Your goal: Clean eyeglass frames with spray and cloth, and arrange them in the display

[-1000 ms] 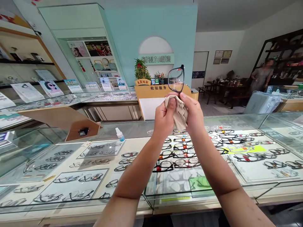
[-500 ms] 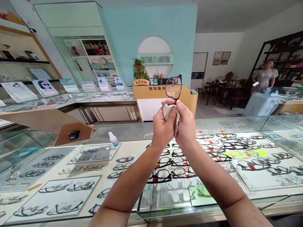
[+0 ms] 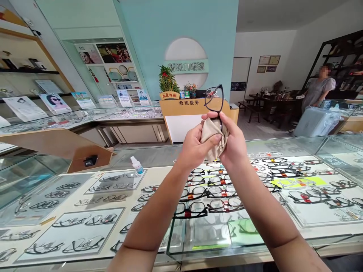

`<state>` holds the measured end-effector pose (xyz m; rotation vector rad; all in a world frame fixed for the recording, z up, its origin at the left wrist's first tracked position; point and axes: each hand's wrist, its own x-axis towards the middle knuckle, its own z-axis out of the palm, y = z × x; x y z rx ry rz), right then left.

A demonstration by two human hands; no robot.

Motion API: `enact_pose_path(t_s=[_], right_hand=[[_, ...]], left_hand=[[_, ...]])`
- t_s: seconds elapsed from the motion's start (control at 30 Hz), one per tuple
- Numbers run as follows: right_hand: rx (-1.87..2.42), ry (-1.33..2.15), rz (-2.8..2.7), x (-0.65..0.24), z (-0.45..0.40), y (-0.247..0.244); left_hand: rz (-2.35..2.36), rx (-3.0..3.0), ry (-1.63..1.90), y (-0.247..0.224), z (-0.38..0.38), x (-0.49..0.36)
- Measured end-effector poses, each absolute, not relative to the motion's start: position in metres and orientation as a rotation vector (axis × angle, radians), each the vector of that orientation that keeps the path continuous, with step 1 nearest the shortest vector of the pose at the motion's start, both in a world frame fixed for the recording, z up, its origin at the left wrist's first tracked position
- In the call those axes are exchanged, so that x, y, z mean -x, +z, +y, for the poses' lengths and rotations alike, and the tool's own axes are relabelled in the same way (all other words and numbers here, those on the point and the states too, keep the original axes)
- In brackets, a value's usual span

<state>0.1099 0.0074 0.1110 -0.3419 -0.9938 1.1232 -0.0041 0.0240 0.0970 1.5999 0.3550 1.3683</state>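
A pair of dark-framed eyeglasses [image 3: 214, 99] is held upright above the glass display counter, one lens standing clear above my fingers. My left hand [image 3: 195, 145] is closed on a beige cleaning cloth [image 3: 211, 136], its thumb pressing the cloth over the lower part of the glasses. Beside it my right hand [image 3: 235, 138] grips the glasses near the bridge, thumb and fingers closed. The lower lens is mostly hidden by the cloth and fingers.
Under my arms, a glass display case [image 3: 181, 260] holds rows of eyeglasses [image 3: 190, 209]. A small spray bottle [image 3: 137, 165] stands on its top at left. Further off are a cashier desk [image 3: 195, 109], a wrapped suitcase [image 3: 316, 121] and a person [image 3: 319, 88].
Both hands and the glasses have shifted slightly right in view. More of the beige cloth shows, spread over the lower lens. The person at the right has turned.
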Motion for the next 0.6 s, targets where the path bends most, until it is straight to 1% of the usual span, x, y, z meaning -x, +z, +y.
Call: enact_pose_path(t_s=[0.17,0.27,0.33,0.5,0.6], right_hand=[[0.329,1.097,-1.067,-0.097,-0.003,0.109],[0.34,1.083,-1.118,-0.096,-0.007,0.11],[0.352,1.067,-1.145,-0.1,-0.005,0.111],[0.415,1.043,-1.221,-0.123,0.008,0.112],[0.468,1.003,-1.279,-0.142,0.014,0.114]], left_hand=[[0.453,-1.509,1.735,0.09,0.016,-0.015],[0.505,-1.444,1.818,0.088,0.018,-0.016],[0.508,-1.444,1.753,0.089,0.022,-0.01],[0.474,-1.597,1.383,0.098,0.039,0.014],[0.519,-1.562,1.406,0.101,0.047,0.025]])
